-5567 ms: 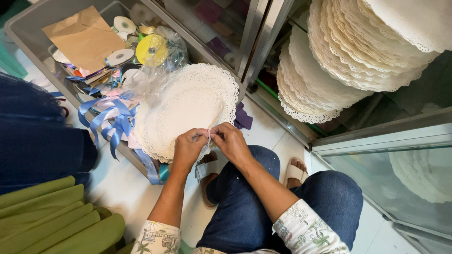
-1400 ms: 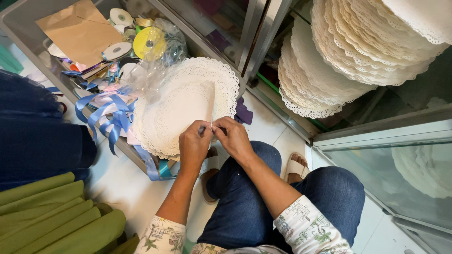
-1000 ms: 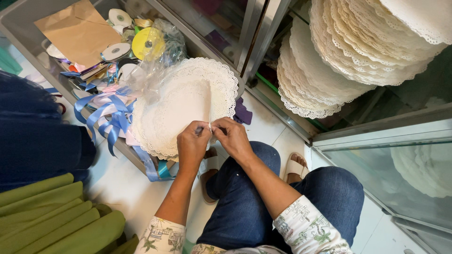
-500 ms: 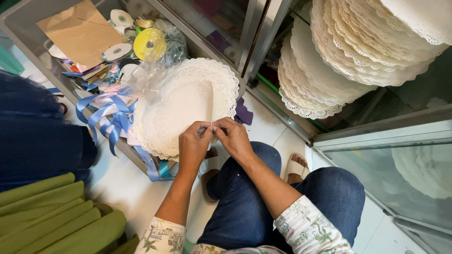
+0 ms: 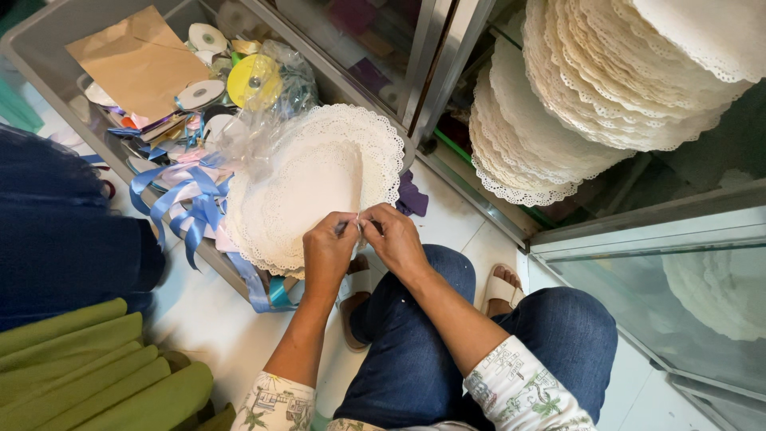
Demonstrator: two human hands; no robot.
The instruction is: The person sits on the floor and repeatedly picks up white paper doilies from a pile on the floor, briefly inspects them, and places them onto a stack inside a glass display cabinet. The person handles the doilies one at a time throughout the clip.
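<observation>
My left hand [image 5: 329,254] and my right hand [image 5: 392,239] meet fingertip to fingertip above my knees, both pinching a small pale piece of ribbon [image 5: 357,226] between them. Just beyond the hands lies a stack of white lace paper doilies [image 5: 311,183], resting on the near edge of a grey tray [image 5: 48,40]. Blue ribbon bows [image 5: 185,201] lie at the left of the doilies. Most of the pinched piece is hidden by my fingers.
The tray holds a brown envelope [image 5: 140,62], ribbon spools [image 5: 254,80] and clear plastic wrap. Big stacks of doilies [image 5: 606,72] sit on a shelf at upper right, behind a metal frame and a glass cabinet [image 5: 654,295]. Green fabric [image 5: 88,367] and dark blue cloth [image 5: 56,231] lie left.
Between 5.6 s and 1.4 s ago my hands drew in closer over the doilies' edge; since then they have stayed pinched together with only small finger movements.
</observation>
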